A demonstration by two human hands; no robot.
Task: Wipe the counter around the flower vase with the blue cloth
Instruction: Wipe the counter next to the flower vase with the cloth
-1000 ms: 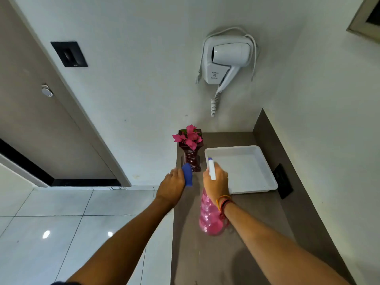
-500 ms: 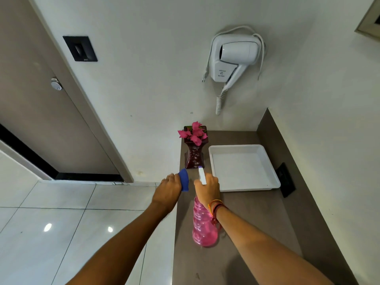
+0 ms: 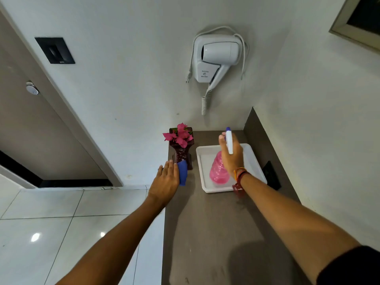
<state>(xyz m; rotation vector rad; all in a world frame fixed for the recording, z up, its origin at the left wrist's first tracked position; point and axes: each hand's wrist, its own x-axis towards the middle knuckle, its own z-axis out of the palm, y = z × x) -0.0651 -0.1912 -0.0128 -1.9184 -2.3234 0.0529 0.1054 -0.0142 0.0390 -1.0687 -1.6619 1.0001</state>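
Note:
A dark red vase (image 3: 181, 155) with pink flowers (image 3: 179, 135) stands at the back left corner of the brown counter (image 3: 207, 227). My left hand (image 3: 166, 183) lies flat at the counter's left edge, just in front of the vase, pressing the blue cloth (image 3: 182, 172) against the counter beside the vase's base. My right hand (image 3: 230, 156) grips a pink spray bottle (image 3: 218, 171) with a white and blue nozzle, holding it over the white tray (image 3: 206, 183).
The white tray sits to the right of the vase. A black socket plate (image 3: 271, 174) is on the right backsplash. A white hair dryer (image 3: 216, 58) hangs on the wall above. A tiled floor (image 3: 61, 223) lies left of the counter's edge.
My right hand has carried the spray bottle right and away from me, from the counter in front of the vase to above the tray. My left hand has flattened onto the cloth by the vase.

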